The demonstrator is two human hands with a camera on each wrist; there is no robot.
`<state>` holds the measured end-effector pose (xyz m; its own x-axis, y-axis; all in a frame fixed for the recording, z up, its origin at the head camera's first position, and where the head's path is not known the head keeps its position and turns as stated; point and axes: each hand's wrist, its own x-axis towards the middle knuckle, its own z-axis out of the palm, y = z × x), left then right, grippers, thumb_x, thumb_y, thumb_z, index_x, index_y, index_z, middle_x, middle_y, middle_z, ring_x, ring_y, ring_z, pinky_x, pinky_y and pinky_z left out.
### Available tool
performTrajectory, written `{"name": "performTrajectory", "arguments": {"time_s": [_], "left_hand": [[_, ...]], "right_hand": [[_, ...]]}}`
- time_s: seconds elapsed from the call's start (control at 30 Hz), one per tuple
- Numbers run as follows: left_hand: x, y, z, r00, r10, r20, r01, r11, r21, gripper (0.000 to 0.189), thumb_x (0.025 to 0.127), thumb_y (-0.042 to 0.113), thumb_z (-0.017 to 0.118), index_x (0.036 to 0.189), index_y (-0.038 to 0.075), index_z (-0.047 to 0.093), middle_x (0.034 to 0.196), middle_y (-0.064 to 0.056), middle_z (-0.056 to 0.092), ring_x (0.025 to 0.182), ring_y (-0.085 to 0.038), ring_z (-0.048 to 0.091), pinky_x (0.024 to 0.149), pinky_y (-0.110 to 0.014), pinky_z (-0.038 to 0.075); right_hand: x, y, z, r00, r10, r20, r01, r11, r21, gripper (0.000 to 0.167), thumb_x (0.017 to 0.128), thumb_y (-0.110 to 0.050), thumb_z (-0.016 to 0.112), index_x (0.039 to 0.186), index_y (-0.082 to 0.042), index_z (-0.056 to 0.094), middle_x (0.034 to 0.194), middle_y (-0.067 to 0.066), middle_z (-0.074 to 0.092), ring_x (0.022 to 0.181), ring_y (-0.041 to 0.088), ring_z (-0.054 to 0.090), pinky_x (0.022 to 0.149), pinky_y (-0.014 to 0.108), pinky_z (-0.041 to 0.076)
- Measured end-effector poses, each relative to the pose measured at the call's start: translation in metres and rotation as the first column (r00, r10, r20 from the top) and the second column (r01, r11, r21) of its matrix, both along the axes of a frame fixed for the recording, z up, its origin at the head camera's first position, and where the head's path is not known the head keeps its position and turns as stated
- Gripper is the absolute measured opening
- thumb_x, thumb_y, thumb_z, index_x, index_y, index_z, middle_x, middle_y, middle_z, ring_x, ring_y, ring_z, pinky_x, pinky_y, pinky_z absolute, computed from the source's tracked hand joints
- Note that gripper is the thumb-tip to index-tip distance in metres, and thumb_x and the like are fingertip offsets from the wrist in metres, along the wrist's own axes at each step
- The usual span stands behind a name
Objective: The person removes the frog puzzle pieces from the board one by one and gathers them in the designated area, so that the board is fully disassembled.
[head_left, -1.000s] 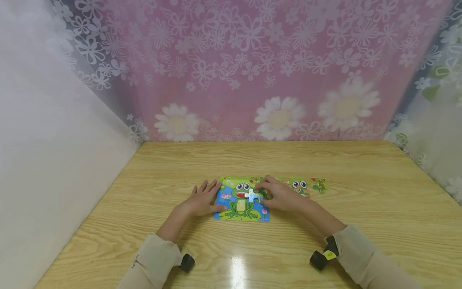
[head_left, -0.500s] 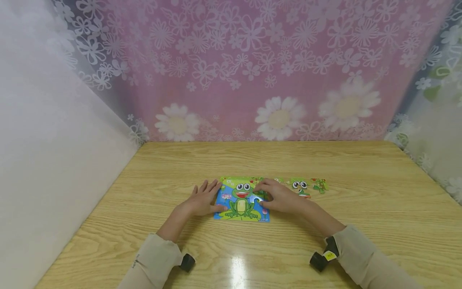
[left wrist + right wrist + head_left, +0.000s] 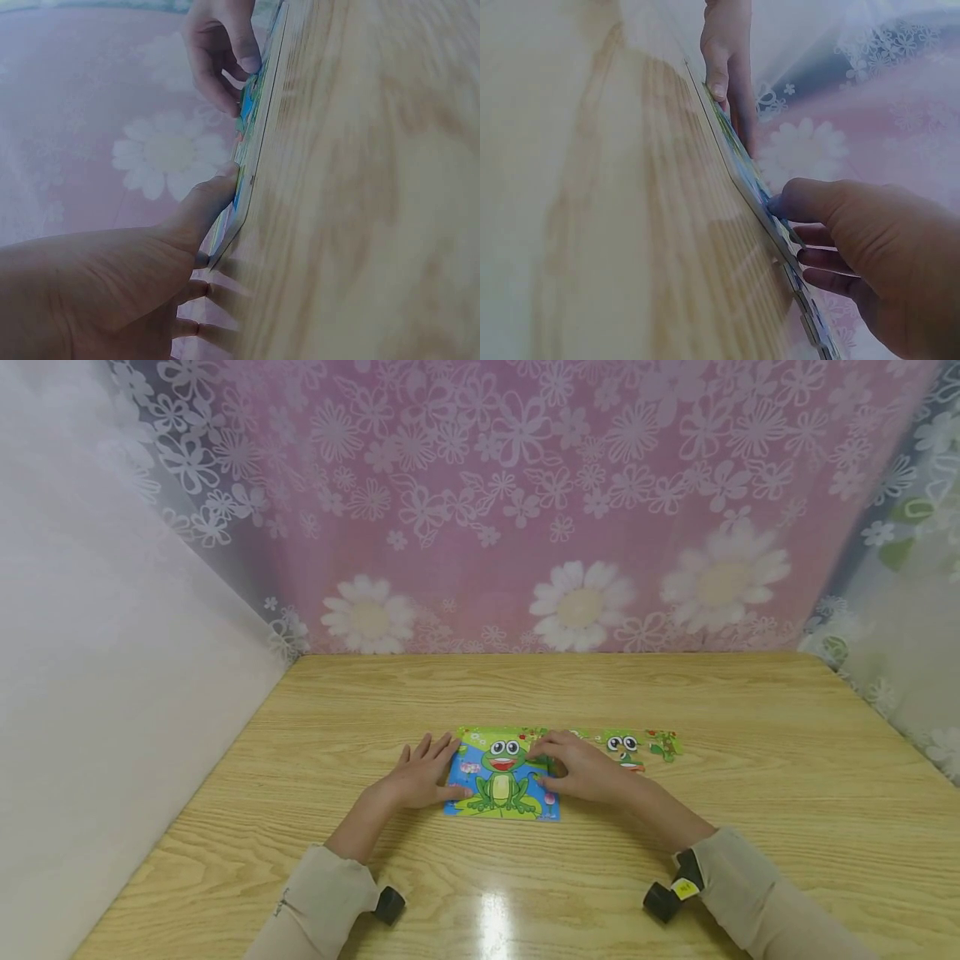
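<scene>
A frog jigsaw puzzle (image 3: 501, 789) lies flat on the wooden table, its frog picture largely assembled. My left hand (image 3: 414, 779) rests at its left edge, fingers spread and straight, thumb on the picture. Over the right side of the puzzle, my right hand (image 3: 585, 768) pinches a puzzle piece (image 3: 790, 234) between thumb and fingers. That piece looks slightly tilted in the right wrist view, and the fingers cover much of it. In the left wrist view, the thumb (image 3: 206, 199) presses on the board's edge.
To the right of the puzzle lie several loose pieces (image 3: 663, 745), including a piece with frog eyes (image 3: 622, 744); the right hand partly hides this group. A flowered curtain (image 3: 480, 510) stands behind the table (image 3: 390, 693), and a white cloth (image 3: 135, 677) hangs at the left.
The pinched piece has tipped down from a shiny, raised angle to nearly level with the picture. My right hand shifted only slightly; my left hand stayed in place.
</scene>
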<state>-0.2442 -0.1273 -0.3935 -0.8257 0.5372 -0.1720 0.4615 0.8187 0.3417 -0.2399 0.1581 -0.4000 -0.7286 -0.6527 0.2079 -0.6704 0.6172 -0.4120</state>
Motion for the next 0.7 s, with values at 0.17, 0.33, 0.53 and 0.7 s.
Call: {"name": "performTrajectory", "arguments": {"time_s": [0.17, 0.33, 0.53, 0.7], "left_hand": [[-0.0002, -0.0008, -0.0007, 1.0, 0.003, 0.001, -0.003, 1.0, -0.006, 0.086, 0.088, 0.05, 0.055, 0.148, 0.005, 0.013, 0.151, -0.014, 0.008, 0.135, -0.039, 0.0, 0.103, -0.059, 0.003], [-0.0008, -0.0016, -0.0022, 1.0, 0.012, 0.009, -0.011, 1.0, -0.007, 0.087, 0.087, 0.052, 0.055, 0.148, 0.006, 0.012, 0.152, -0.013, 0.008, 0.135, -0.038, 0.0, 0.103, -0.058, 0.002], [-0.0011, -0.0019, -0.0037, 1.0, 0.014, 0.005, -0.014, 1.0, -0.007, 0.087, 0.087, 0.053, 0.054, 0.148, 0.007, 0.012, 0.152, -0.012, 0.007, 0.136, -0.037, -0.001, 0.103, -0.057, 0.001], [0.0006, -0.0011, -0.0016, 1.0, 0.014, 0.015, -0.014, 1.0, 0.003, 0.087, 0.087, 0.052, 0.055, 0.148, 0.007, 0.013, 0.152, -0.013, 0.007, 0.135, -0.037, -0.001, 0.103, -0.058, 0.0]], "right_hand": [[-0.0016, 0.0002, -0.0015, 1.0, -0.006, 0.003, 0.006, 1.0, -0.007, 0.033, 0.083, -0.019, 0.069, 0.113, -0.008, 0.063, 0.117, 0.006, 0.054, 0.112, 0.027, 0.046, 0.091, 0.044, 0.041], [-0.002, -0.0001, -0.0016, 1.0, -0.004, 0.003, 0.004, 1.0, -0.018, 0.03, 0.083, -0.018, 0.069, 0.111, -0.008, 0.064, 0.116, 0.006, 0.055, 0.112, 0.027, 0.047, 0.09, 0.044, 0.041], [-0.0027, 0.0002, -0.002, 1.0, 0.001, -0.006, -0.001, 1.0, -0.028, 0.028, 0.083, -0.018, 0.069, 0.108, -0.008, 0.065, 0.115, 0.005, 0.056, 0.112, 0.027, 0.047, 0.091, 0.044, 0.041], [-0.0033, 0.0013, -0.0029, 1.0, 0.003, 0.0, -0.003, 1.0, -0.029, 0.027, 0.083, -0.018, 0.068, 0.108, -0.009, 0.065, 0.117, 0.005, 0.055, 0.113, 0.028, 0.046, 0.09, 0.044, 0.041]]}}
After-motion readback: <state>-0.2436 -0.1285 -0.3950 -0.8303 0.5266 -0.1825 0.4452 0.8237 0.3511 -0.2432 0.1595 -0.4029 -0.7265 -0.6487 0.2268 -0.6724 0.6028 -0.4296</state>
